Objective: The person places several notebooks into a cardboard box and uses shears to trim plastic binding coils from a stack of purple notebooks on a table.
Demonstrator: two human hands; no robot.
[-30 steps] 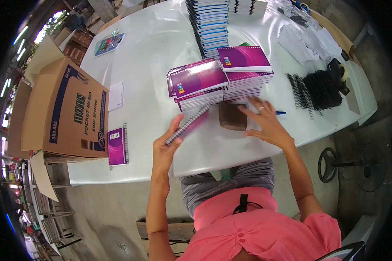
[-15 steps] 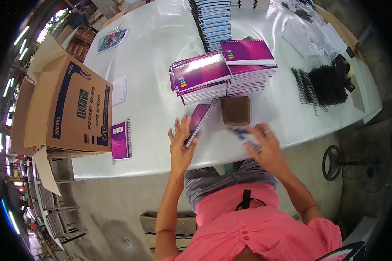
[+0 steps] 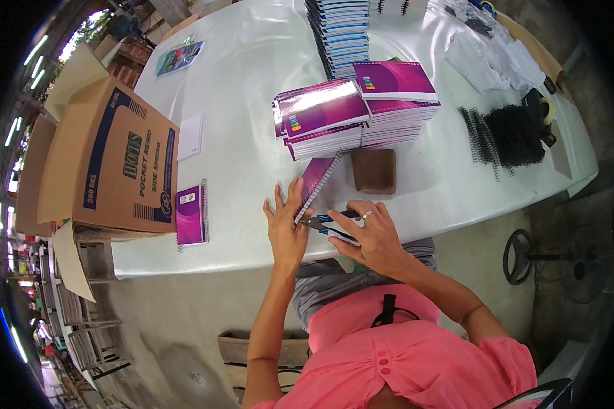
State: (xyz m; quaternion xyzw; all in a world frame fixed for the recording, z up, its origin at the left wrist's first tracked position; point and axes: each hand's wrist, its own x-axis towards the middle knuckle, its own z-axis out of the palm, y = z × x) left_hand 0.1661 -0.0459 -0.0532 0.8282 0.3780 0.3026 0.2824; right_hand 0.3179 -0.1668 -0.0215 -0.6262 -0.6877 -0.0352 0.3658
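A small purple spiral notebook (image 3: 317, 174) lies aslant on the table before me, its white coil along the right edge. My left hand (image 3: 286, 221) holds it steady at its near end, forefinger along the cover and thumb by the coil, other fingers spread. My right hand (image 3: 372, 235) grips blue-handled pliers (image 3: 331, 222) with the handles apart. Their jaws are at the near end of the coil, close to my left thumb; whether they touch the wire is too small to tell. A brown block (image 3: 374, 172) sits just right of the notebook.
Behind are stacked purple notebooks (image 3: 324, 112) and a tall pile of bound books (image 3: 341, 41). At left stand a cardboard box (image 3: 126, 163), another purple spiral notebook (image 3: 192, 215) and a white pad (image 3: 190, 136). Black wire coils (image 3: 508, 136) and crumpled plastic (image 3: 481, 61) lie at right.
My right hand has moved left with the pliers, from beside the brown block to the notebook's near coil end. My left hand keeps its place on the notebook.
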